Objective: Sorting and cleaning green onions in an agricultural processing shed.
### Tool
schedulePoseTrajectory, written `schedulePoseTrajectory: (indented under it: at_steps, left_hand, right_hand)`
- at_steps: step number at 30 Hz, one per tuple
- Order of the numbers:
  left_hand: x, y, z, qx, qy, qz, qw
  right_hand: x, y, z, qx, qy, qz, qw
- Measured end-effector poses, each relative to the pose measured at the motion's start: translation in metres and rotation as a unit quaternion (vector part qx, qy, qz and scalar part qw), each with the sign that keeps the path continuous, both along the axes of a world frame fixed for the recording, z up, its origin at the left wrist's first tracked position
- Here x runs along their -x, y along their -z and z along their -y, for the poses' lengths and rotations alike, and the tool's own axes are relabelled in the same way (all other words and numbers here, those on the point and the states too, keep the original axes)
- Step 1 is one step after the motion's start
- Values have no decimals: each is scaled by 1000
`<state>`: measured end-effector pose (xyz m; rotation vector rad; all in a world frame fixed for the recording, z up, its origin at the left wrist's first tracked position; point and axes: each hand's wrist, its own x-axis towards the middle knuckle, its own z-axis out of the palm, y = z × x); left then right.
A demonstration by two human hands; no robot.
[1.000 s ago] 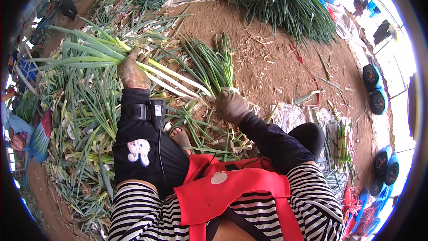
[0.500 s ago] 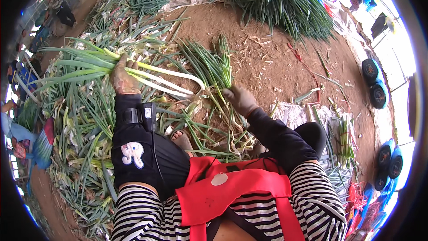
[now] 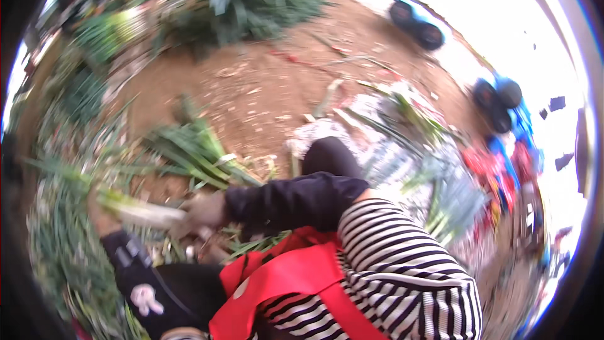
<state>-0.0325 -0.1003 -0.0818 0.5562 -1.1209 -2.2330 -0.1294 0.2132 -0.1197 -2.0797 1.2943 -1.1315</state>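
Note:
A small bunch of green onions (image 3: 141,211) lies crosswise between my hands at the left, leaves to the left and white stalks to the right. My left hand (image 3: 99,213) is closed around it where the green meets the white. At the root end, my right hand (image 3: 204,212) is closed on the stalks, though blur softens its fingers. Beyond my right forearm, a loose heap of green onions (image 3: 195,150) rests on the soil.
Stripped leaves (image 3: 56,258) cover the ground at left. A large green onion pile (image 3: 245,9) lies at the back. To the right are a pale sheet (image 3: 384,129) with tied bunches (image 3: 450,211), red twine (image 3: 484,170) and blue-wrapped rolls (image 3: 415,25).
My view has swung right, shifting the scene left and blurring it. My right hand has left the heap on the soil and come to the root end of the bunch in my left hand.

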Motion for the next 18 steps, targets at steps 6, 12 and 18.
schedulePoseTrajectory:
  at_steps: [6, 12, 18]
  left_hand:
    - [52, 2, -29, -46, 49, 9, 998]
    - [175, -76, -176, 241, 314, 38, 917]
    - [155, -168, -404, 442, 452, -60, 773]
  right_hand:
    - [-41, -86, -36, -244, 144, 477, 832]
    - [-25, -105, -97, -57, 296, 591, 748]
    - [-2, -123, -220, 240, 441, 565, 655]
